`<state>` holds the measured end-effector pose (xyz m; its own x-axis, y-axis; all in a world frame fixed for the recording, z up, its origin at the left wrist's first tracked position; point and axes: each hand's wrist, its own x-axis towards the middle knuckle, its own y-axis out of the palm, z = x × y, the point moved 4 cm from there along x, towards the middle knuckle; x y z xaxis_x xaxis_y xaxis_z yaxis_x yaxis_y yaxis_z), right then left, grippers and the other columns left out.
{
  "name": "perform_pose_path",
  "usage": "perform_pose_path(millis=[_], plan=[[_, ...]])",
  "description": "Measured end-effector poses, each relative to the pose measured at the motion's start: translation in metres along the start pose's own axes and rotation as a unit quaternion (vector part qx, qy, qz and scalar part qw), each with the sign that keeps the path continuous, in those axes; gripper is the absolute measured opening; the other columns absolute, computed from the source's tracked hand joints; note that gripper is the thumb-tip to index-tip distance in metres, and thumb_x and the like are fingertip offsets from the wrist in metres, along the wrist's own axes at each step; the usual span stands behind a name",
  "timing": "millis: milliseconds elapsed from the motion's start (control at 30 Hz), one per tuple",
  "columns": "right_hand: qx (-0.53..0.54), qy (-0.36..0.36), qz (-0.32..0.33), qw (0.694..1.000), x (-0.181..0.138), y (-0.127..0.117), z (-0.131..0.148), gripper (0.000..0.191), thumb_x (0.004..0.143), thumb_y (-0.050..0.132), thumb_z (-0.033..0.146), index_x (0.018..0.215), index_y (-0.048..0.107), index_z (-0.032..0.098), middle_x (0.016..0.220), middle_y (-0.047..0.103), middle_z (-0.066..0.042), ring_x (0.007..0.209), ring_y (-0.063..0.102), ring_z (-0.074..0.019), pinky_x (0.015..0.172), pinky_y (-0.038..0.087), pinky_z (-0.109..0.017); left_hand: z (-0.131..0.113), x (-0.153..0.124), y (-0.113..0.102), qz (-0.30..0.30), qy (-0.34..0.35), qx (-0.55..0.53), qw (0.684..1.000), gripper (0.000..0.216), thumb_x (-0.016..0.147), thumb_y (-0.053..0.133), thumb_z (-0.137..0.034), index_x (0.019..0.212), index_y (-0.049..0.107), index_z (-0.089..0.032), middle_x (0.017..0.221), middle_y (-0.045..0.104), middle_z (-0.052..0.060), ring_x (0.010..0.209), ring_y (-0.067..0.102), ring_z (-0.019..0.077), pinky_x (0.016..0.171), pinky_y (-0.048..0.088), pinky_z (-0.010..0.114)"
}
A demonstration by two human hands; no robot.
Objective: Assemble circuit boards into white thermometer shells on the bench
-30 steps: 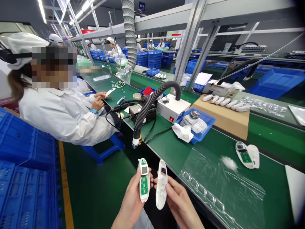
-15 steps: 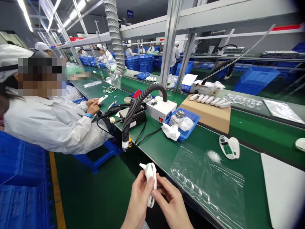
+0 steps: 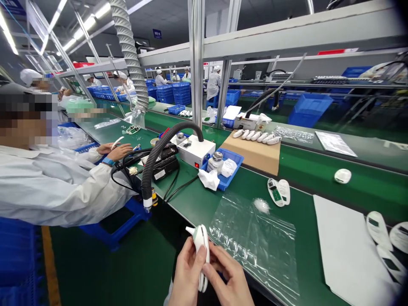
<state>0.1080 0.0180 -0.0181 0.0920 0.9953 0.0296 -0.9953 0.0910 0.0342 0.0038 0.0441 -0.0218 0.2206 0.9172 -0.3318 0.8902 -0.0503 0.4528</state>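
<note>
A white ear thermometer with a pointed tip and a pale green patch is held upright just off the table's near edge. A dark seam runs down its casing. My left hand is closed round its left side, thumb along the front. My right hand grips the right side lower down, with its thumb near the bottom; some of its fingers are hidden behind the casing. Beside my hands, on the green table, lies a clear plastic bag. Farther back is an opened thermometer showing a green circuit board.
A black flexible hose arches from a white box over the near edge. A blue tray holds a metal-topped bottle and white cloths. White thermometers line a cardboard sheet. White shells lie right, by white paper. A co-worker sits left.
The view has swung to the right, bringing more white shells into sight. Both my hands keep their hold on the thermometer. The co-worker's hands have shifted around a white piece.
</note>
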Motion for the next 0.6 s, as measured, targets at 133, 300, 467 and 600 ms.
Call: perform_pose_path(millis=[133, 300, 467, 600], plan=[[0.007, 0.005, -0.006, 1.0, -0.001, -0.006, 0.0, 0.039, 0.082, 0.066, 0.04, 0.118, 0.068, 0.023, 0.105, 0.068, -0.013, 0.08, 0.067, -0.0228, 0.07, 0.058, -0.03, 0.0, 0.0, 0.007, -0.008, 0.006, 0.008, 1.0, 0.035, 0.078, 0.069, -0.039, 0.105, 0.064, -0.018, 0.109, 0.068, 0.013, 0.107, 0.061, 0.0275, 0.09, 0.049, 0.034], [0.008, 0.002, -0.046, 0.999, -0.004, -0.01, -0.003, 0.043, 0.079, 0.068, 0.044, 0.117, 0.069, 0.023, 0.097, 0.069, -0.011, 0.072, 0.065, -0.021, 0.065, 0.056, -0.028, 0.005, 0.0, 0.012, -0.025, -0.002, -0.012, 1.0, 0.038, 0.073, 0.073, -0.04, 0.103, 0.066, -0.018, 0.107, 0.07, 0.013, 0.105, 0.063, 0.0274, 0.094, 0.048, 0.036], [-0.017, -0.002, -0.05, 0.999, -0.008, -0.015, -0.011, 0.044, 0.079, 0.068, 0.045, 0.117, 0.068, 0.025, 0.111, 0.068, -0.012, 0.089, 0.067, -0.0264, 0.072, 0.057, -0.03, 0.014, 0.002, 0.012, -0.04, -0.009, -0.045, 0.998, 0.039, 0.071, 0.075, -0.039, 0.103, 0.068, -0.018, 0.106, 0.071, 0.014, 0.104, 0.063, 0.0283, 0.097, 0.046, 0.041], [-0.08, -0.001, -0.017, 0.997, -0.005, -0.026, -0.011, 0.044, 0.08, 0.067, 0.043, 0.12, 0.067, 0.026, 0.124, 0.064, -0.012, 0.111, 0.06, -0.0325, 0.084, 0.055, -0.036, 0.016, 0.003, 0.014, -0.018, -0.003, -0.041, 0.999, 0.043, 0.069, 0.077, -0.041, 0.102, 0.07, -0.015, 0.106, 0.071, 0.015, 0.103, 0.063, 0.0288, 0.099, 0.044, 0.042]])
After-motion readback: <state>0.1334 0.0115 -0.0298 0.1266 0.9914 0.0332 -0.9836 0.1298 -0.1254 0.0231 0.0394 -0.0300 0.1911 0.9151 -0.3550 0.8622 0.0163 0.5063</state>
